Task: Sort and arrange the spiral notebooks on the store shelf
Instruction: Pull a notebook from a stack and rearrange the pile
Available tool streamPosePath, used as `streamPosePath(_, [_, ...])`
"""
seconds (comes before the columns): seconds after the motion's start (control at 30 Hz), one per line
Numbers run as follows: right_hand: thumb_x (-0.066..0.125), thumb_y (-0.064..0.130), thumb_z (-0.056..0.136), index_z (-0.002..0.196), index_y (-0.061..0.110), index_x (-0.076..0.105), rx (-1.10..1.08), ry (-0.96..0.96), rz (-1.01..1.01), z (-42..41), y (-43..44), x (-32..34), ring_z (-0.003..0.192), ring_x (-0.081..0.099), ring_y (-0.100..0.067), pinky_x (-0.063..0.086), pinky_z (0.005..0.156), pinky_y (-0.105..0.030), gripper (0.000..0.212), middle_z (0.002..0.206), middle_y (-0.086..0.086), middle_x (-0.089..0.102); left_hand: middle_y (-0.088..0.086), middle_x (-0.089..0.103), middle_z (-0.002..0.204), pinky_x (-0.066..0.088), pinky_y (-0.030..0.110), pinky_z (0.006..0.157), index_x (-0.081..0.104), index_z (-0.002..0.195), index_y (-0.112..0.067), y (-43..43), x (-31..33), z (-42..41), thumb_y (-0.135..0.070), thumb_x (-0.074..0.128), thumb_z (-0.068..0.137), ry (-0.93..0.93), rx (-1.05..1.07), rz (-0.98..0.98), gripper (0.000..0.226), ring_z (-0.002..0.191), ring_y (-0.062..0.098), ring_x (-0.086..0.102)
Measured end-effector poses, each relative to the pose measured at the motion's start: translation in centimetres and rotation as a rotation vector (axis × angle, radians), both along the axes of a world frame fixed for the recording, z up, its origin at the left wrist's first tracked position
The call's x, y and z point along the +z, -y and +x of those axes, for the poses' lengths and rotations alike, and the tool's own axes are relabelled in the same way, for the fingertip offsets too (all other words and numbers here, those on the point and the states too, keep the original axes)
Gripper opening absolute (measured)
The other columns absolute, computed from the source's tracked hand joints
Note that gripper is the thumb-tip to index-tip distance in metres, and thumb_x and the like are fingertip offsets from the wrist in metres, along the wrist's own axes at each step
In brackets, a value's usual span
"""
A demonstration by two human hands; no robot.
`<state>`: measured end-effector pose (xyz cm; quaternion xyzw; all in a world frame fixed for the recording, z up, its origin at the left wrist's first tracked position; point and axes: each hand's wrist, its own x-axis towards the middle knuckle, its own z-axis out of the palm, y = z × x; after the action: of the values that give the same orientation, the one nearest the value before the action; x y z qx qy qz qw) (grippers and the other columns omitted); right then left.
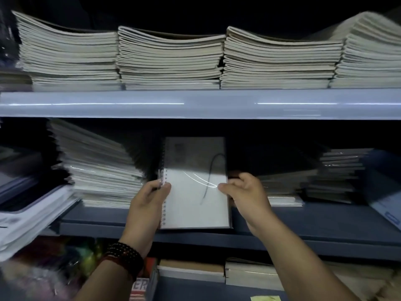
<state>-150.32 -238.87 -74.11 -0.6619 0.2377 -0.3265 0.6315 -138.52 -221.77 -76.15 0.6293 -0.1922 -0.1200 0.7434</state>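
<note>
Head view: the notebook [195,196] is at the middle shelf [303,222], between blurred stacks [97,166]; left hand [147,200] grips its spiral edge, thumb on top; right hand [245,192] pinches the opposite edge; its far half is lost in shadow.

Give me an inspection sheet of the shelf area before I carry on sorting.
Surface: middle shelf, dark, bare at its front right.
Job's things: spiral notebook held in the gap between a leaning left stack and a lower right stack, with its coil on the left.
Clutter: loose papers at far left.
Hands: left hand grips the coil edge; right hand pinches the opposite edge.
Cables: nothing seen.
Surroundings: four notebook stacks on the upper shelf; more books below; dim light.
</note>
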Motion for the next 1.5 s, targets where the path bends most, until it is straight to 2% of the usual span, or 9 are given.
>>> streamPosePath(0.4, [0.074,0.01,0.088,0.086,0.017,0.073,-0.086,0.204,-0.166,-2.4,-0.9,1.7,0.066,0.057,-0.013,0.047,0.06,-0.029,0.008,0.076,-0.009,0.067,0.001,0.065,0.069,0.05,0.023,0.058,0.075,0.107,-0.016,-1.9,2.1,-1.1,-0.014,0.074,0.089,0.168,0.058,-0.031,0.017,0.058,0.012,0.057])
streamPosePath(0.6, [0.063,-0.017,0.084,0.096,0.005,0.073,0.032,0.325,-0.114,-3.1,-1.3,1.9,0.076,0.068,-0.007,0.052,0.064,-0.018,0.027,0.085,0.003,0.074,0.009,0.074,0.117,0.054,0.045,0.086,0.068,0.124,-0.013,-2.7,3.9,-2.4,-0.022,0.043,0.102,-0.224,-0.187,-0.308,0.034,0.098,0.026,0.072])
streamPosePath(0.77, [0.061,0.001,0.096,0.106,0.013,0.072,0.065,0.232,-0.022,-3.1,-0.9,1.4,0.086,0.069,-0.022,0.055,0.072,-0.03,0.019,0.101,-0.012,0.075,0.002,0.074,0.121,0.061,0.03,0.074,0.066,0.13,-0.02,-2.8,3.9,-2.3,-0.008,0.059,0.094,-0.272,-0.261,-0.326,0.038,0.107,0.023,0.071])
streamPosePath(0.9, [0.062,0.031,0.097,0.109,0.012,0.065,0.264,0.011,0.198,-3.6,-0.4,1.4,0.066,0.06,-0.029,0.047,0.051,-0.03,0.023,0.097,-0.022,0.071,-0.001,0.073,0.123,0.061,0.028,0.069,0.059,0.136,-0.024,-2.6,3.2,-1.6,0.005,0.06,0.089,-0.239,-0.227,-0.354,0.055,0.107,0.02,0.072])
streamPosePath(1.03, [0.063,0.018,0.096,0.113,0.002,0.06,0.464,-0.123,0.089,-4.0,-0.6,1.3,0.05,0.059,-0.027,0.041,0.038,-0.026,0.023,0.089,-0.014,0.071,-0.005,0.07,0.128,0.058,0.03,0.067,0.054,0.14,-0.028,-2.4,2.7,-1.1,-0.011,0.066,0.087,-0.278,-0.262,-0.319,0.057,0.106,0.015,0.072])
streamPosePath(1.17, [0.065,0.014,0.095,0.111,0.004,0.061,0.363,-0.007,0.189,-3.3,-0.1,0.1,0.046,0.053,-0.024,0.04,0.038,-0.025,0.019,0.09,-0.015,0.068,0.004,0.068,0.125,0.056,0.036,0.057,0.057,0.136,-0.019,-2.9,2.1,-0.7,-0.035,0.064,0.092,-0.254,-0.483,-0.059,0.047,0.093,0.03,0.072])
streamPosePath(1.27, [0.064,0.014,0.096,0.11,0.001,0.062,0.287,0.009,0.208,-2.0,0.3,-0.8,0.046,0.051,-0.021,0.036,0.038,-0.024,0.019,0.085,-0.013,0.066,0.012,0.065,0.103,0.049,0.031,0.044,0.056,0.126,-0.001,-2.1,1.1,-0.3,-0.013,0.073,0.088,-0.257,-0.309,0.023,0.043,0.06,0.027,0.062])
streamPosePath(1.4, [0.067,0.023,0.095,0.118,-0.007,0.056,0.173,-0.005,0.16,0.9,0.6,-1.3,0.046,0.05,-0.018,0.036,0.039,-0.025,0.039,0.075,-0.011,0.067,0.009,0.065,0.077,0.057,0.031,0.06,0.063,0.116,0.005,-0.9,0.1,0.8,-0.008,0.071,0.091,-0.161,-0.084,-0.051,0.029,0.061,0.019,0.064])
streamPosePath(1.5, [0.075,0.041,0.087,0.11,-0.008,0.06,0.067,-0.035,0.047,3.2,0.8,-1.9,0.053,0.054,-0.017,0.042,0.047,-0.027,0.057,0.063,-0.007,0.059,0.012,0.074,0.1,0.057,0.035,0.087,0.064,0.123,-0.003,-0.2,0.1,1.3,-0.016,0.076,0.087,-0.098,0.077,-0.189,0.04,0.084,0.021,0.076])
